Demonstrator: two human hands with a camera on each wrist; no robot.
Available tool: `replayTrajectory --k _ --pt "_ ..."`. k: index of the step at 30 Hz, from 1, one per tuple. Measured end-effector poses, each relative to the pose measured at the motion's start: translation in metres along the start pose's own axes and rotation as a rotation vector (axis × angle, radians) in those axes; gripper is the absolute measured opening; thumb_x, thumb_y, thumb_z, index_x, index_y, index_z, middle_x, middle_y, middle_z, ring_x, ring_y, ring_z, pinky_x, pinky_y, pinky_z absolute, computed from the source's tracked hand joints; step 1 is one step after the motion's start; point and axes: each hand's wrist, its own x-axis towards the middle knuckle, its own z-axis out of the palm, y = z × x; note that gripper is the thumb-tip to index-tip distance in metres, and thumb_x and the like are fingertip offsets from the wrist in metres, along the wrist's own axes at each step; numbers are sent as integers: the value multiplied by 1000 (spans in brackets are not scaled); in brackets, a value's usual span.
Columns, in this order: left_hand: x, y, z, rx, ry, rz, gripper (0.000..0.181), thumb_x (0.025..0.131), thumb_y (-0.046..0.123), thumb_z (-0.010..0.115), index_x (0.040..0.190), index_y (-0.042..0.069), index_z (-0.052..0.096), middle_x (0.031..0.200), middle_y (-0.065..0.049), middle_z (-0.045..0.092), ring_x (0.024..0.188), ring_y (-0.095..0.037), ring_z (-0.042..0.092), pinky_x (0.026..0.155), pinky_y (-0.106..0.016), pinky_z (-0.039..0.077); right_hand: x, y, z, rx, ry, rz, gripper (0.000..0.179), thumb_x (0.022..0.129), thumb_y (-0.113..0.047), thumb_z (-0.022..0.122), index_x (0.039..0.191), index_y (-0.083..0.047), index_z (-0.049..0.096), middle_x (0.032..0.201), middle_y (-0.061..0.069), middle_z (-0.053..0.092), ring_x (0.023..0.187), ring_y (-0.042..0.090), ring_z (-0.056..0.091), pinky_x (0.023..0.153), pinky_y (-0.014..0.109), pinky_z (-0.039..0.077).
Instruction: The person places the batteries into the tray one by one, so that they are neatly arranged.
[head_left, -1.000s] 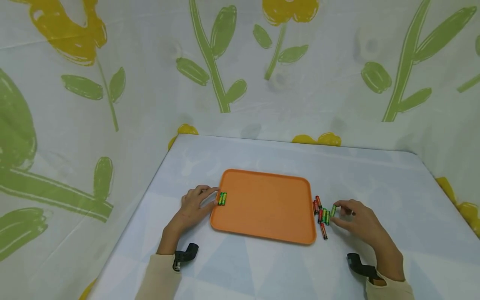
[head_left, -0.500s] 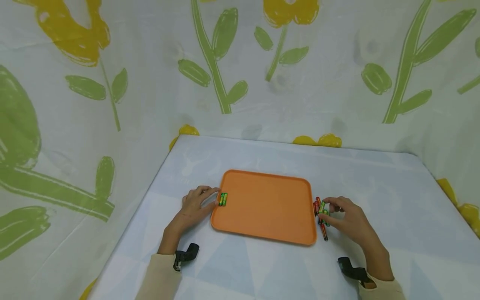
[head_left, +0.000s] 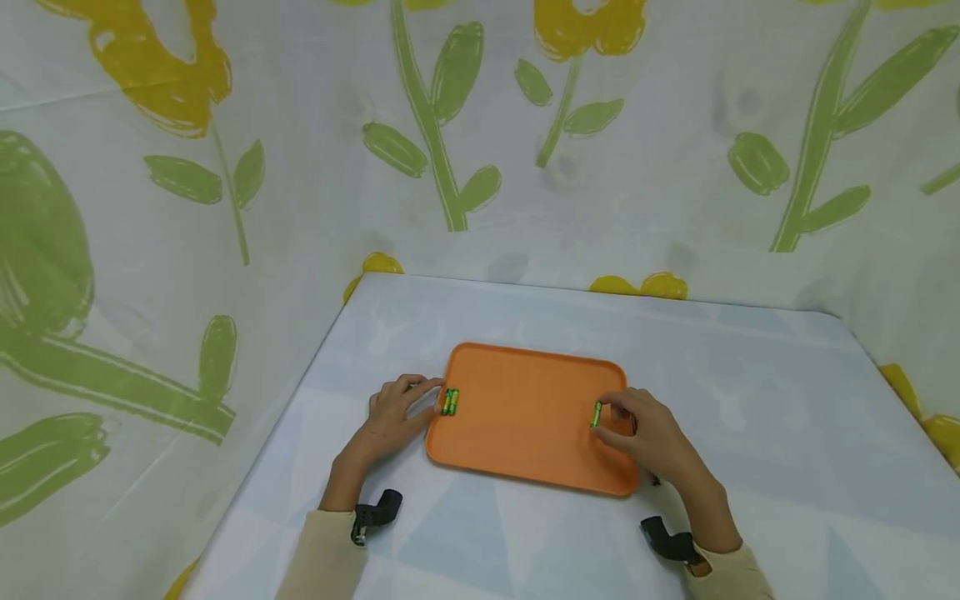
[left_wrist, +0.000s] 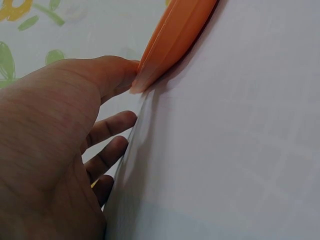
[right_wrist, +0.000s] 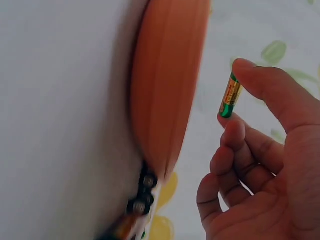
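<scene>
Shifted leftward, your right grip point(head_left: 655, 432) pinches a green battery point(head_left: 597, 414) above the orange tray point(head_left: 521, 417). Your left grip point(head_left: 392, 417), fingers relaxed, touches the tray's edge.

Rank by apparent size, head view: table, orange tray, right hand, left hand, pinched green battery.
1. table
2. orange tray
3. right hand, left hand: too alike to rank
4. pinched green battery

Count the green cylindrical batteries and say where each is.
3 clearly visible: one green cylindrical battery and a second at the left end of the rectangular orange tray, a third pinched by the right hand. More may hide behind that hand.
</scene>
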Motion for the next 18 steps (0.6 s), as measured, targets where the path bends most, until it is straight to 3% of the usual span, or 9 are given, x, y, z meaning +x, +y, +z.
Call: replayTrajectory --k 10,18 --pt "2 0 -1 -1 -14 5 47 101 36 60 146 23 54 142 -9 45 130 -38 36 106 -60 18 16 -14 23 49 5 -97 32 82 -20 85 109 -13 69 86 -5 51 84 13 47 71 30 43" --pt "0 -1 -1 -22 -2 1 46 102 36 59 145 23 55 142 -9 46 128 -39 38 104 -59 19 34 -33 45 24 -54 -85 32 82 -24 86 106 -13 69 85 -8 51 85 13 47 72 31 43"
